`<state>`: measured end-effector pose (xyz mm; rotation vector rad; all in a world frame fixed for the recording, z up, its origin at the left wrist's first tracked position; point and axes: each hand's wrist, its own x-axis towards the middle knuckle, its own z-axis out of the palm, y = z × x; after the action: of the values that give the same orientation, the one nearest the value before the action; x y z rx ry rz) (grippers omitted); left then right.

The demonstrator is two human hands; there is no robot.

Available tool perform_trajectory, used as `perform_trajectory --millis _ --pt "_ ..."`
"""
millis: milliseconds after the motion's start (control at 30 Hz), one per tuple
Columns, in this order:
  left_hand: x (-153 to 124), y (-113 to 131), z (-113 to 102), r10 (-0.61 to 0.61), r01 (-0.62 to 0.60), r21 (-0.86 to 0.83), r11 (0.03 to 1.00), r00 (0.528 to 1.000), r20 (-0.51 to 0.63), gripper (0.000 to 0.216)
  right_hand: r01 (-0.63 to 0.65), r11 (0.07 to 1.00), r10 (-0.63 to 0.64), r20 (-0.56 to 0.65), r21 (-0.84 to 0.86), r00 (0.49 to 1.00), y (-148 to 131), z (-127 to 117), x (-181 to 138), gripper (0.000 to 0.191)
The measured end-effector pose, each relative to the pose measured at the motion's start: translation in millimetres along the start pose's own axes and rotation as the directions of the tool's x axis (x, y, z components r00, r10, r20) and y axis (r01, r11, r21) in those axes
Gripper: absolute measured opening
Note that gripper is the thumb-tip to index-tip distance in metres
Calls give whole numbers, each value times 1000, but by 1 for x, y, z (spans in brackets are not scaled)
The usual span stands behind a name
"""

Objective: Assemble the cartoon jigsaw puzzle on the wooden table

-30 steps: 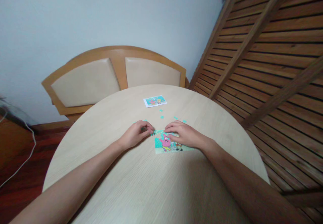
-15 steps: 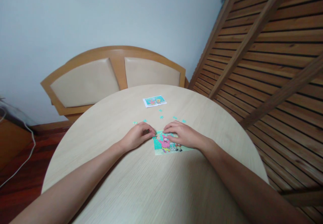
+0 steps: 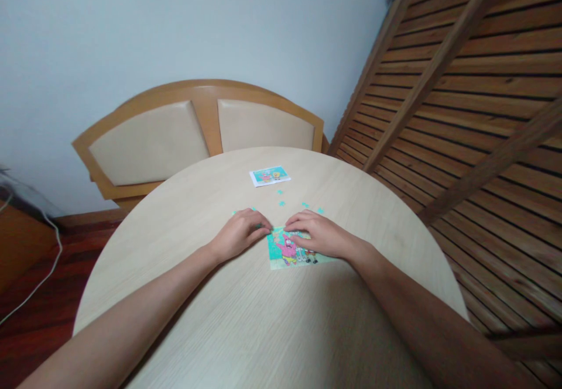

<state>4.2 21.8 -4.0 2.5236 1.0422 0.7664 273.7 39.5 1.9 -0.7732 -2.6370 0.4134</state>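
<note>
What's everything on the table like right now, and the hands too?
Puzzle: flat, largely joined, partly hidden.
Loose pieces: unjoined, scattered beyond the puzzle.
Picture sheet: lying picture side up.
Left hand: bent, at the puzzle's far left corner; grip unclear.
Right hand: open, covering part of the puzzle.

Teal cartoon puzzle (image 3: 288, 252) lies flat, partly hidden.
</note>
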Motion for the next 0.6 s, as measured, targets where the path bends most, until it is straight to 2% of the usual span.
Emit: perform_trajectory --millis 133,300,467,600 --pt "-3 -8 -2 7 -6 22 1000 1000 -13 18 7 1000 -7 -1 8 1000 0 0 0 23" --pt "-5 -17 -8 29 -32 180 983 999 20 18 11 1000 -11 -8 6 1000 0 1 -1 23" --pt "-11 -36 -28 -80 87 244 966 996 -41 21 36 999 -37 -52 -17 998 -4 2 0 24" --pt "-19 -53 -43 -170 172 225 959 985 -30 26 103 994 -104 -47 -24 993 -17 2 2 26"
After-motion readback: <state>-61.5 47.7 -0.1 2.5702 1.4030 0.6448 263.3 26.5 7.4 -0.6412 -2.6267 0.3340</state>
